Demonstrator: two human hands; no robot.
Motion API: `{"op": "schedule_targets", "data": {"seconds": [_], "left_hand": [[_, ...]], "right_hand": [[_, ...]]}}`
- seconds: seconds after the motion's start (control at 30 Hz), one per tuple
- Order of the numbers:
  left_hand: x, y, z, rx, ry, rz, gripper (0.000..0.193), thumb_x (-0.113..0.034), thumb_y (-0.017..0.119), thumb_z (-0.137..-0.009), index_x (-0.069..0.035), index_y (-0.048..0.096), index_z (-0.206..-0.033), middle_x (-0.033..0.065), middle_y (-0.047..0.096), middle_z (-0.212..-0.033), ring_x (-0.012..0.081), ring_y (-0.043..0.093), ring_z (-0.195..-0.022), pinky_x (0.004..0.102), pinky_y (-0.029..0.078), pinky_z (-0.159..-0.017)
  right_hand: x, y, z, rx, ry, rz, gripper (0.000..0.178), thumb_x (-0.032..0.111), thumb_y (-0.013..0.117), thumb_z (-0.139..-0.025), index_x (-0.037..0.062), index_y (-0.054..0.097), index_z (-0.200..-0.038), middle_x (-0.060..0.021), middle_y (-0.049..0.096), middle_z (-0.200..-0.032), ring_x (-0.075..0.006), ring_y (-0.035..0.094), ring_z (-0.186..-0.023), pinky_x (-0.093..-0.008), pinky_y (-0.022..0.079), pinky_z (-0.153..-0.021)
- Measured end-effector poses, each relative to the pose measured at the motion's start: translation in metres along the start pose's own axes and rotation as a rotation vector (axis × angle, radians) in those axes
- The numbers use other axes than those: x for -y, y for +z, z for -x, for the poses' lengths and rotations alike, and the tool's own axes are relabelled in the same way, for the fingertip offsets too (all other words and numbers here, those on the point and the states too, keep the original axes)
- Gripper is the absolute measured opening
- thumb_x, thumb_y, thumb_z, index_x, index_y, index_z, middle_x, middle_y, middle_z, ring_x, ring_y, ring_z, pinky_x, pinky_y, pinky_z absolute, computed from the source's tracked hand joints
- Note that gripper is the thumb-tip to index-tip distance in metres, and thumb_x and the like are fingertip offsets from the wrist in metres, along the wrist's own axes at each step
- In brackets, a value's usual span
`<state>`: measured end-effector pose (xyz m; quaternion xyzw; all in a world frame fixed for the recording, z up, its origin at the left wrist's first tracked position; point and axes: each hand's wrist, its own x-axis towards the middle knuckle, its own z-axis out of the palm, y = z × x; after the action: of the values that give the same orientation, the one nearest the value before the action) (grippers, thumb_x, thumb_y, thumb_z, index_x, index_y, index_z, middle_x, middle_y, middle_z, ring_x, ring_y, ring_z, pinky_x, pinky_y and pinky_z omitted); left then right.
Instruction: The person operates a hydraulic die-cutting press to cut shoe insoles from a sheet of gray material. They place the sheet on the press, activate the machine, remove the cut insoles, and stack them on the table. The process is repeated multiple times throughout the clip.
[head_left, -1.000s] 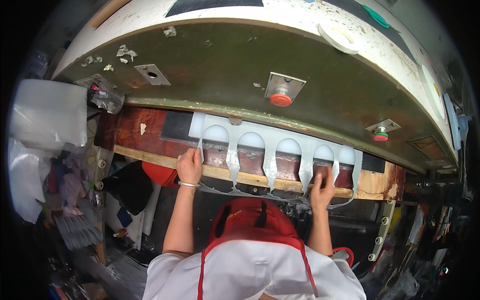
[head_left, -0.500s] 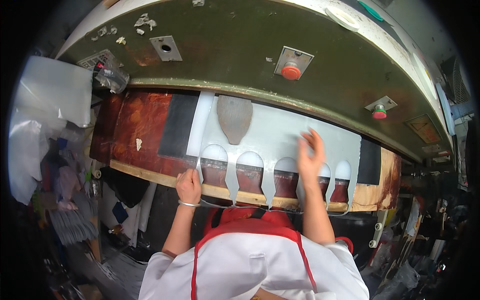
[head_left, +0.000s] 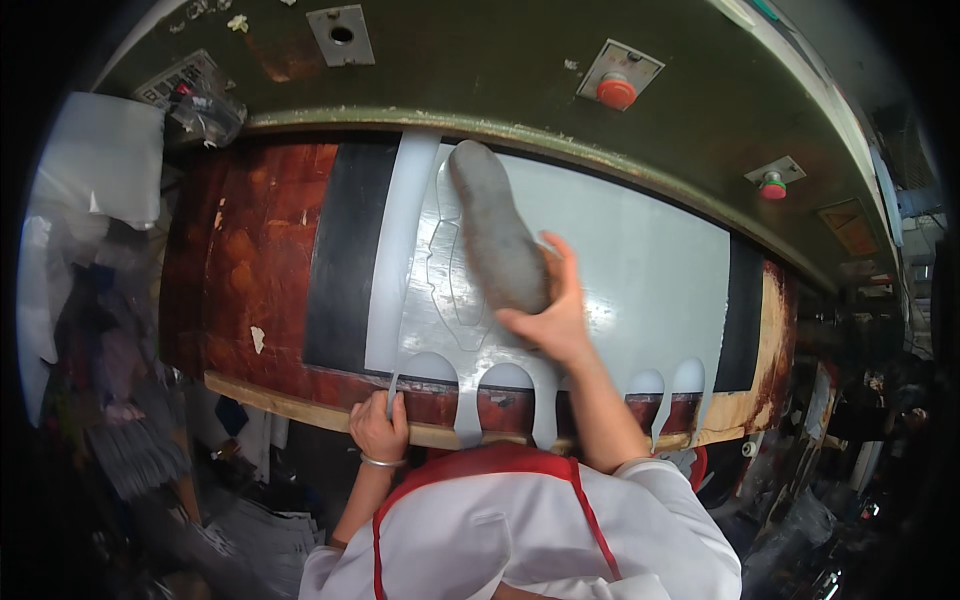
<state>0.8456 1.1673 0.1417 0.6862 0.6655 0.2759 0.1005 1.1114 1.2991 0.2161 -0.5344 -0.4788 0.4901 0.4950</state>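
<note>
A grey rubbery-looking sheet lies on the bench under the machine's green beam. My right hand grips the near end of a grey-brown, shoe-sole-shaped cutting die, thumb on one side and fingers on the other. The die stands tilted over the sheet, its far end near the beam. Just left of it, a sole-shaped outline shows cut into the sheet. At the bench's front edge my left hand is closed on the narrow front-left strip of the sheet. Rounded cut-outs run along the sheet's near edge.
The green press beam spans the back, with a red push button and a smaller button. A white board and black mat lie under the sheet. Clear plastic sheeting hangs at left.
My right hand has moved left and taken hold of the die, which has shifted out from under the beam and turned. A cut outline now shows. My left hand stays at the strip.
</note>
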Motion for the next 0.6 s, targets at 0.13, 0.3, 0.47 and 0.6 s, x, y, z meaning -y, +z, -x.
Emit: {"op": "schedule_targets", "data": {"seconds": [0.13,0.3,0.47,0.6], "left_hand": [[0.000,0.003,0.001,-0.025,0.029,-0.003,0.020,-0.018,0.062,-0.086,-0.007,0.054,-0.072,0.0119,0.055,-0.060,0.0322,0.054,-0.054,0.0412,0.038,-0.054],[-0.006,0.006,-0.018,-0.031,0.032,-0.012,0.019,-0.018,0.062,-0.086,-0.007,0.055,-0.073,0.0121,0.054,-0.060,0.0323,0.054,-0.054,0.0410,0.038,-0.053],[-0.018,0.015,-0.062,0.005,-0.027,-0.063,0.021,-0.020,0.061,-0.088,-0.006,0.055,-0.074,0.0130,0.055,-0.059,0.0332,0.054,-0.053,0.0414,0.038,-0.053],[-0.025,0.033,-0.108,-0.038,-0.018,-0.070,0.023,-0.022,0.061,-0.089,-0.006,0.055,-0.074,0.0143,0.055,-0.058,0.0345,0.054,-0.053,0.0428,0.040,-0.053]], "right_hand": [[0.002,-0.031,0.028,-0.118,-0.195,0.525,0.098,0.010,0.084,-0.053,0.0091,0.034,-0.137,-0.0210,0.038,-0.136,-0.0348,0.039,-0.127,-0.0435,0.036,-0.105],[-0.021,-0.025,0.025,-0.244,-0.249,0.762,0.098,0.010,0.084,-0.052,0.0078,0.034,-0.137,-0.0277,0.029,-0.138,-0.0451,0.030,-0.129,-0.0509,0.032,-0.104],[-0.044,-0.023,-0.025,-0.259,-0.291,0.785,0.104,0.012,0.086,-0.054,0.0035,0.028,-0.140,-0.0312,0.026,-0.138,-0.0481,0.028,-0.128,-0.0544,0.031,-0.104],[-0.020,-0.084,-0.063,-0.297,-0.051,0.568,0.107,0.027,0.082,-0.069,-0.0001,0.015,-0.148,-0.0245,0.025,-0.149,-0.0361,0.034,-0.134,-0.0469,0.029,-0.111]]}}
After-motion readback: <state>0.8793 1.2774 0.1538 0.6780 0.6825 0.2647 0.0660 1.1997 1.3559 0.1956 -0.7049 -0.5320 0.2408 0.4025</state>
